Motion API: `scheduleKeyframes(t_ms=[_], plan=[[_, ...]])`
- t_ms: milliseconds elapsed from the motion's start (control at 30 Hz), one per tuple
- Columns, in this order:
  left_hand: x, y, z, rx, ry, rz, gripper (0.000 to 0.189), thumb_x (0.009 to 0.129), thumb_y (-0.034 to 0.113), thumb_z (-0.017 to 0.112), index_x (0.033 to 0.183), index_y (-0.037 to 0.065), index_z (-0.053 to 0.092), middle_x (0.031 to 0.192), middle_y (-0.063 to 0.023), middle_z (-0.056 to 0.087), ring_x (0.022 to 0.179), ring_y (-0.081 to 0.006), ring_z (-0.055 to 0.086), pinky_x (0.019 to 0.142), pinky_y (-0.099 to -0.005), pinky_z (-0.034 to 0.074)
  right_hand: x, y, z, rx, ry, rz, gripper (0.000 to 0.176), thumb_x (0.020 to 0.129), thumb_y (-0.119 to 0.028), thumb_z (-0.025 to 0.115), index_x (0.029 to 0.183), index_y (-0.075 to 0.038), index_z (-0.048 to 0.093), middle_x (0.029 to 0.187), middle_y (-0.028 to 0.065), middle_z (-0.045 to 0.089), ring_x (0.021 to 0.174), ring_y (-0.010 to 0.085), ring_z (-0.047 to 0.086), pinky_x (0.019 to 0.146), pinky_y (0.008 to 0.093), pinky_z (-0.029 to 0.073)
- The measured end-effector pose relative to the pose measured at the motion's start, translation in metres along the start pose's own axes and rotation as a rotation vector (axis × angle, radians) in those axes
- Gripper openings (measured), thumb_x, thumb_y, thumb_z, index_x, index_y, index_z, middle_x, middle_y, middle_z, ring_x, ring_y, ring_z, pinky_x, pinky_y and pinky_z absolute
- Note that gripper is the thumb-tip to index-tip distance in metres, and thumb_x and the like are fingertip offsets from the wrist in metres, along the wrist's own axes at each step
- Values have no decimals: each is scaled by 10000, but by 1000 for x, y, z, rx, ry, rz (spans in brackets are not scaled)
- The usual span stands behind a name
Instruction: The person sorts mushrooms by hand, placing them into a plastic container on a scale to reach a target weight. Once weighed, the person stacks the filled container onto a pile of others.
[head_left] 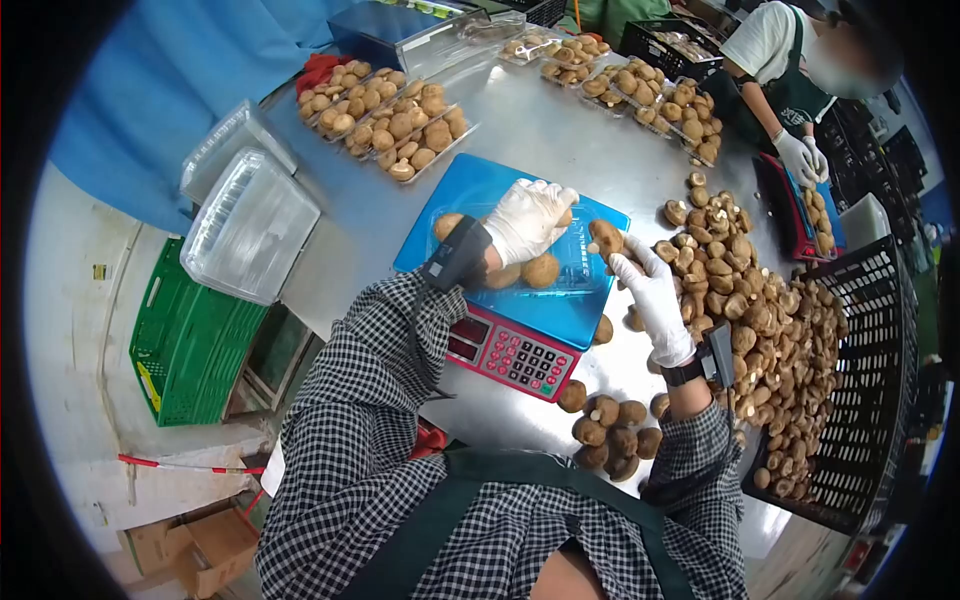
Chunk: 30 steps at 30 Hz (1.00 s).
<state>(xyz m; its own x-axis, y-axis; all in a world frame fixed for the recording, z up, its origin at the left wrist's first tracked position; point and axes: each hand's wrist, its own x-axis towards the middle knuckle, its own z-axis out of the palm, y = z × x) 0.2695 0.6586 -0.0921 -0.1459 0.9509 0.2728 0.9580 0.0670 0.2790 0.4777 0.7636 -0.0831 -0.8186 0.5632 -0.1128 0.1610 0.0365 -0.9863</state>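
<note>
My left hand (530, 222), in a white glove, is curled over a clear plastic tray (575, 275) on the blue scale plate (435, 215). Brown shows at its fingertips, where a mushroom is mostly covered by the fingers. Several mushrooms (541, 270) lie in the tray, partly hidden by the hand. My right hand (655, 305), also gloved, pinches a brown mushroom (606, 236) by the tray's right end. The scale's red keypad panel (515, 357) faces me.
A large mushroom heap (745, 300) spreads on the right from a tipped black crate (865, 370). Filled trays (385, 115) stand at the back. Stacked clear trays (250, 225) and green crates (190, 345) are left. A gloved co-worker (790, 90) handles mushrooms at another scale.
</note>
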Motion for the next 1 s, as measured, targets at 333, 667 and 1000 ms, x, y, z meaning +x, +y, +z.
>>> scheduleKeyframes(t_ms=[333, 667, 1000], plan=[[-2, -13, 7, -100, -192, 12, 418, 945, 329, 518, 1275, 72, 539, 1186, -154, 536, 1153, -323, 496, 1035, -430, 354, -5, 3, -12, -58, 7, 65, 546, 888, -238, 684, 1330, 23, 501, 1027, 46, 633, 848, 74, 547, 749, 211, 473], [-11, 21, -59, -634, -26, -266, 435, 879, 325, 664, 1211, 57, 581, 999, -67, 638, 872, -153, 596, 811, -286, 497, 0, 9, 3, -73, 15, -58, 516, 872, -211, 695, 1311, -3, 519, 1139, 89, 619, 1042, 155, 580, 922, 288, 477], [-36, 31, -49, -1026, 26, -351, 410, 897, 109, 628, 1276, 12, 505, 1166, -106, 602, 1074, -164, 589, 931, -303, 479, 7, 3, 32, -580, 143, -460, 487, 848, -276, 675, 1272, -93, 523, 1053, 134, 589, 976, 292, 596, 861, 399, 481]])
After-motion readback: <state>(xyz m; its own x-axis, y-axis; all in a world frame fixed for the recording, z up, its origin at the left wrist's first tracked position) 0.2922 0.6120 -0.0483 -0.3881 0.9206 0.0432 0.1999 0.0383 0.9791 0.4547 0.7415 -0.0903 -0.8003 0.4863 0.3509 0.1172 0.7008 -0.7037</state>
